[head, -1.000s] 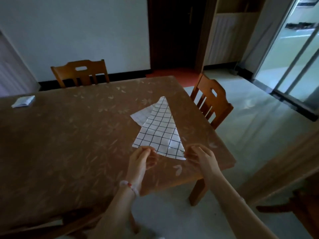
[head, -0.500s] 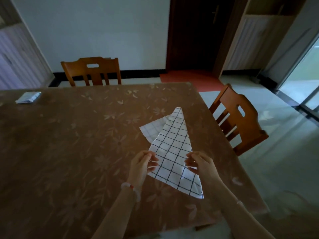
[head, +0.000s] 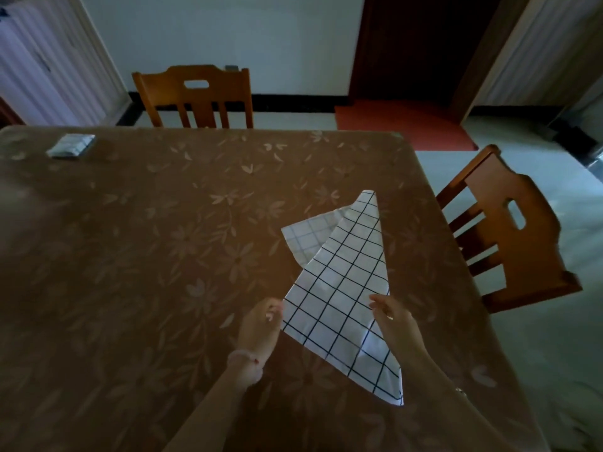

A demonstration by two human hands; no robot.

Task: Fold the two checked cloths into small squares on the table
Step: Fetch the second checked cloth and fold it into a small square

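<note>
A white cloth with a dark check (head: pixel 342 288) lies on the brown flowered table (head: pixel 163 256), folded over on a slant so a paler underside flap shows at its upper left. My left hand (head: pixel 261 324) pinches the cloth's left edge. Across from it, my right hand (head: pixel 391 318) pinches the right edge, with the cloth's lower corner hanging past it toward the table's near right. A second cloth (head: pixel 70 145), folded into a small square, rests at the far left of the table.
One wooden chair (head: pixel 195 96) stands at the table's far side and another (head: pixel 509 230) at its right side. The table's right edge runs close to the cloth. A red mat (head: pixel 404 125) lies before a dark doorway.
Both hands have slid up from the cloth's lower corners to its side edges, and the cloth now lies farther in from the table's near edge. The view has swung left and down.
</note>
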